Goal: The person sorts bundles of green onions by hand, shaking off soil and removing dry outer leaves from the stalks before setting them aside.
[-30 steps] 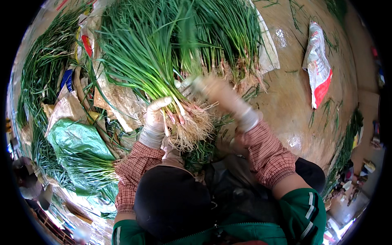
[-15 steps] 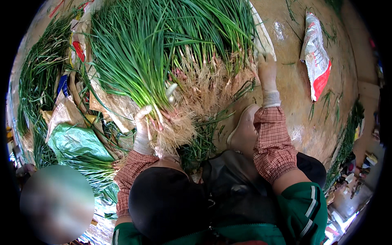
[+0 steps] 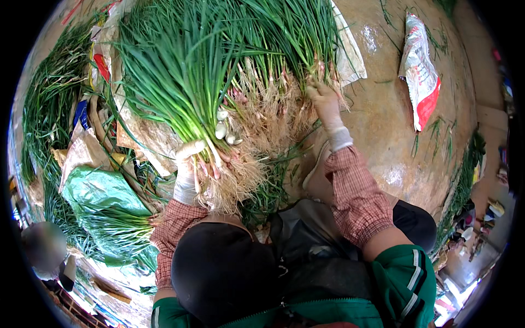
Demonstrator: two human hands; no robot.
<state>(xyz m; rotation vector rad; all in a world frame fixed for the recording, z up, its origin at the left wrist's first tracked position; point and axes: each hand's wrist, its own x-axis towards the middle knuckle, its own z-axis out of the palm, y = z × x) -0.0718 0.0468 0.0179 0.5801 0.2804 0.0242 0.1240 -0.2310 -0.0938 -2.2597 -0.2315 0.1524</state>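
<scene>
Plenty of room on your right: wet floor (image 3: 380, 126) opens beside your right hand (image 3: 325, 104), and you could swing out that way as far as the white-and-red sack (image 3: 421, 76). Straight ahead you're blocked, the onion pile (image 3: 306, 38) standing like a wall, its tangled roots (image 3: 268, 104) facing you. Between your hands it's tight! The held bunch (image 3: 188, 117) fills your left hand (image 3: 188, 164), its own roots crowding the gap above loose leaves (image 3: 268, 191). Under your right forearm, there's a shoe (image 3: 318, 183) to get round. Out left, a green plastic bag (image 3: 101, 188) hems you in, and below that hand a black-covered knee (image 3: 221, 268) bulges up.
</scene>
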